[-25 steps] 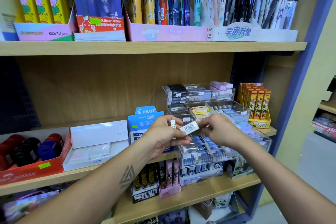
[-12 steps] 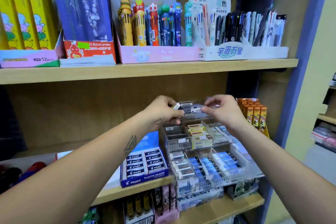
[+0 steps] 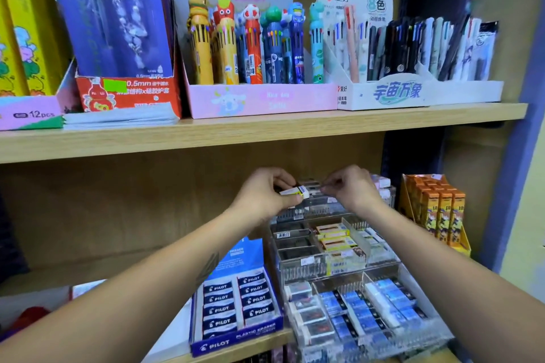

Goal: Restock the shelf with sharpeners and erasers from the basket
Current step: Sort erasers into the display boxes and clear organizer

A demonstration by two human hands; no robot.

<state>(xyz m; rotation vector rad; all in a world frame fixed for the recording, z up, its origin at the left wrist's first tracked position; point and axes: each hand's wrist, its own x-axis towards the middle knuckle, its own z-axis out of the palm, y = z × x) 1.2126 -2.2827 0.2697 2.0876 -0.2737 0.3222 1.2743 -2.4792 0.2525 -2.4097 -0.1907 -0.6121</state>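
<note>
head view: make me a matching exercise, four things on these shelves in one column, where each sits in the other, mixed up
Things
1. small white eraser with a yellow-edged sleeve
2. blue Pilot eraser box
3. orange boxes
4. cartoon-topped multicolour pens

Places
A. upper shelf, in the pink tray
B. far right of the lower shelf
C. pinched in the left hand
D. left of the clear tiered organiser

Pairs: 1-C, 2-D, 3-B, 4-A

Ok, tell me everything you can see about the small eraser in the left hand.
The eraser is a small white block in a sleeve with a yellow and dark band near one end. It lies roughly level, pinched by the left hand above the top tier of the clear acrylic organizer. The right hand is close beside it.
</note>
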